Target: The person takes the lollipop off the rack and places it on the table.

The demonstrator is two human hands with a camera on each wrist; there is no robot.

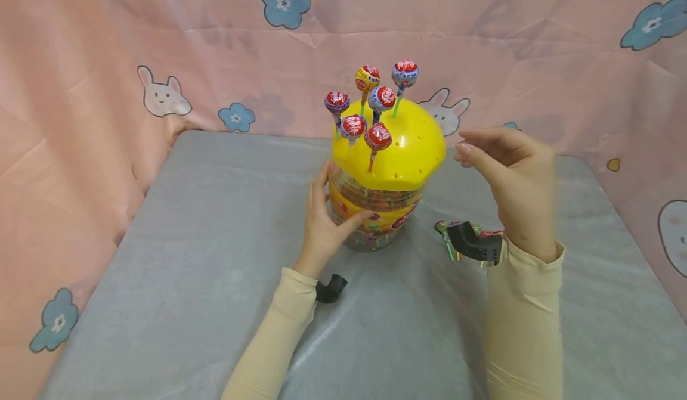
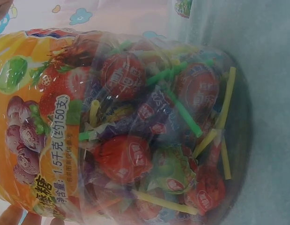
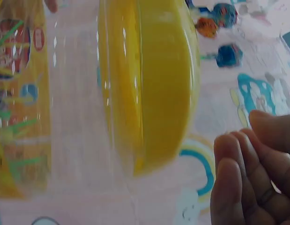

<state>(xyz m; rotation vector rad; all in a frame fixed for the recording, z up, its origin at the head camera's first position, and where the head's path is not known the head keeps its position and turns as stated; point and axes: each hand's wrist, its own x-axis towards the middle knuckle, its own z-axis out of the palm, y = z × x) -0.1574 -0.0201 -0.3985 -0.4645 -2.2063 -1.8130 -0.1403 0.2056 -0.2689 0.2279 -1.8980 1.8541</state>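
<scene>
A clear plastic jar filled with wrapped lollipops stands on the grey cloth, tipped a little in the head view. Its domed yellow lid has small holes, and several lollipops stick up from the lid's left and back part on their sticks. My left hand grips the jar's left side, thumb across the front of the printed label and fingers round the far side. To the right of the lid my right hand hovers in the air, fingers loosely bent toward the thumb, nothing held.
Several loose lollipops lie on the grey-covered table right of the jar, partly hidden behind the right wrist's black camera mount. A pink patterned curtain hangs behind the table.
</scene>
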